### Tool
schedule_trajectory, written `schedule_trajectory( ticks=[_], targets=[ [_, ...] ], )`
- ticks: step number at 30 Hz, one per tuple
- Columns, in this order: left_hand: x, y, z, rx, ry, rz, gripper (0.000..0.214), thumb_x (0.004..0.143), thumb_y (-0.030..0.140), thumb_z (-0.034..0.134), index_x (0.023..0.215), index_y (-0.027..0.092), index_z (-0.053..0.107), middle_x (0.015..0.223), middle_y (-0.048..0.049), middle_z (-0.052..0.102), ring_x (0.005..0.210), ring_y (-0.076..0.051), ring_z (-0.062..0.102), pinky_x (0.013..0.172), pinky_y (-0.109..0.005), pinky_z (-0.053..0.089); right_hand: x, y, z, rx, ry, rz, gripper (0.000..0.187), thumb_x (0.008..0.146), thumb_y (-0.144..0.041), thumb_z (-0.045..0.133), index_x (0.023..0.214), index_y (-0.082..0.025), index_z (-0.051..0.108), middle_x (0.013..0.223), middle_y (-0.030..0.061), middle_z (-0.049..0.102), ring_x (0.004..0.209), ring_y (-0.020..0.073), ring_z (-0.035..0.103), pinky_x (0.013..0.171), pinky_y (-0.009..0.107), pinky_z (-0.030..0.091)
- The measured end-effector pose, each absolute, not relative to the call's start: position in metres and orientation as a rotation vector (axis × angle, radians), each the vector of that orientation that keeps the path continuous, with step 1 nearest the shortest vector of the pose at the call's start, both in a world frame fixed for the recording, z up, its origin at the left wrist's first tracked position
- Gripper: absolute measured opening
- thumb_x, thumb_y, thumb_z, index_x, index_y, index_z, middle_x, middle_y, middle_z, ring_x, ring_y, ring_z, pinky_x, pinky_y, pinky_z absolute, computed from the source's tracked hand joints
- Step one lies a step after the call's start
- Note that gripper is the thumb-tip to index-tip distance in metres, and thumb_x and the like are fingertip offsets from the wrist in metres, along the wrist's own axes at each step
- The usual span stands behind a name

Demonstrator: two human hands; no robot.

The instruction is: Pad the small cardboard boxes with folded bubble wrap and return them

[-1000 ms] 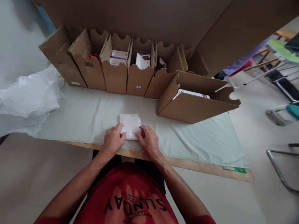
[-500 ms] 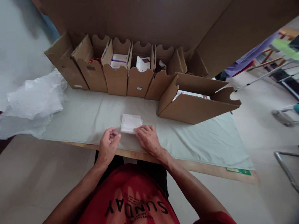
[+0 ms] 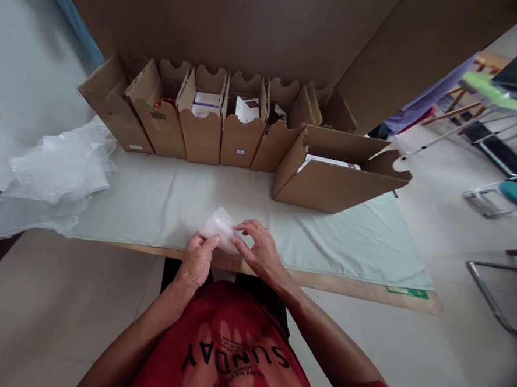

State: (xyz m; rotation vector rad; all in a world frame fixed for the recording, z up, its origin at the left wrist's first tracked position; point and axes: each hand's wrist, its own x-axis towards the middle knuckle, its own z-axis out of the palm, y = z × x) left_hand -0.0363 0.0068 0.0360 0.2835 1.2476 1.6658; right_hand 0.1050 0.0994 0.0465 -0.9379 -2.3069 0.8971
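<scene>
A small white bubble-wrapped packet (image 3: pixel 219 226) is held tilted just above the pale cloth (image 3: pixel 154 200) near the table's front edge. My left hand (image 3: pixel 198 259) grips its near left corner with closed fingers. My right hand (image 3: pixel 258 250) pinches its right side with thumb and fingertips. Both hands sit close together in front of my red shirt.
A row of open cardboard bins (image 3: pixel 201 118) with small boxes inside stands at the back of the table. A larger cardboard tray (image 3: pixel 336 174) lies angled at the right. Crumpled clear plastic (image 3: pixel 55 171) sits at the left. Metal chair frames (image 3: pixel 495 190) stand to the right.
The packet lay flat on the cloth under my fingertips. My left hand let go briefly, then both hands took hold of it and lifted it, tilted, toward me.
</scene>
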Motion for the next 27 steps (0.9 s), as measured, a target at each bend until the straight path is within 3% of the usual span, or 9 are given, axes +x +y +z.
schedule_trajectory(
  ticks=[3,5,8,10,13,19,23,27],
  targets=[
    [-0.039,0.003,0.047,0.510,1.347,1.513,0.044,0.072,0.045,0.077,0.104,0.016,0.070,0.092,-0.0040,0.076,0.086,-0.020,0.068,0.081,-0.031,0.053,0.113,0.111,0.053,-0.883,-2.277,1.026,0.054,0.088,-0.051,0.071,0.134,-0.023,0.062,0.133,0.0148,0.064,0.113,0.0275,0.063,0.093,0.042,0.052],
    [-0.041,0.004,0.054,0.689,1.339,1.375,0.045,0.077,0.046,0.074,0.109,0.015,0.069,0.095,-0.0047,0.075,0.083,-0.018,0.066,0.075,-0.028,0.052,0.118,0.117,0.058,-0.864,-2.232,1.319,0.063,0.083,-0.053,0.075,0.136,-0.023,0.060,0.124,0.0121,0.068,0.100,0.0236,0.066,0.083,0.037,0.054],
    [-0.038,0.008,0.058,0.784,1.353,1.298,0.049,0.080,0.048,0.072,0.116,0.016,0.064,0.095,-0.0054,0.073,0.078,-0.017,0.065,0.067,-0.025,0.050,0.123,0.119,0.064,-0.877,-2.034,1.674,0.048,0.079,-0.052,0.079,0.115,-0.021,0.069,0.092,0.0030,0.070,0.077,0.0162,0.061,0.070,0.029,0.050],
    [-0.034,0.011,0.057,0.734,1.342,1.299,0.059,0.080,0.051,0.072,0.126,0.017,0.056,0.097,-0.0062,0.073,0.076,-0.017,0.065,0.064,-0.024,0.050,0.125,0.117,0.065,-0.889,-1.834,1.783,0.041,0.076,-0.050,0.080,0.101,-0.020,0.069,0.081,-0.0002,0.065,0.071,0.0142,0.057,0.066,0.027,0.047],
    [-0.028,0.014,0.055,0.733,1.231,1.247,0.069,0.075,0.048,0.077,0.131,0.016,0.053,0.104,-0.0087,0.073,0.083,-0.019,0.067,0.069,-0.026,0.053,0.129,0.115,0.067,-0.933,-1.640,1.785,0.040,0.073,-0.051,0.082,0.095,-0.022,0.066,0.077,-0.0017,0.060,0.069,0.0137,0.053,0.065,0.027,0.044],
    [-0.021,0.024,0.064,0.873,1.316,1.088,0.047,0.071,0.036,0.075,0.112,0.015,0.067,0.097,-0.0052,0.073,0.083,-0.019,0.065,0.077,-0.029,0.054,0.142,0.114,0.068,-1.002,-1.628,1.619,0.037,0.074,-0.051,0.079,0.092,-0.022,0.063,0.075,-0.0026,0.056,0.068,0.0133,0.049,0.064,0.026,0.043],
    [-0.019,0.033,0.067,0.864,1.238,1.140,0.055,0.071,0.038,0.077,0.119,0.015,0.065,0.102,-0.0081,0.073,0.088,-0.021,0.067,0.077,-0.030,0.056,0.154,0.115,0.066,-1.033,-1.557,1.532,0.037,0.076,-0.052,0.077,0.089,-0.023,0.059,0.074,-0.0034,0.052,0.068,0.0127,0.046,0.062,0.025,0.040],
    [-0.017,0.040,0.070,0.869,1.214,1.086,0.054,0.072,0.040,0.075,0.120,0.015,0.066,0.095,-0.0068,0.072,0.070,-0.016,0.062,0.066,-0.028,0.055,0.171,0.121,0.073,-0.999,-1.468,1.602,0.041,0.075,-0.053,0.080,0.093,-0.023,0.058,0.079,-0.0032,0.054,0.070,0.0124,0.048,0.064,0.024,0.041]
  ],
)
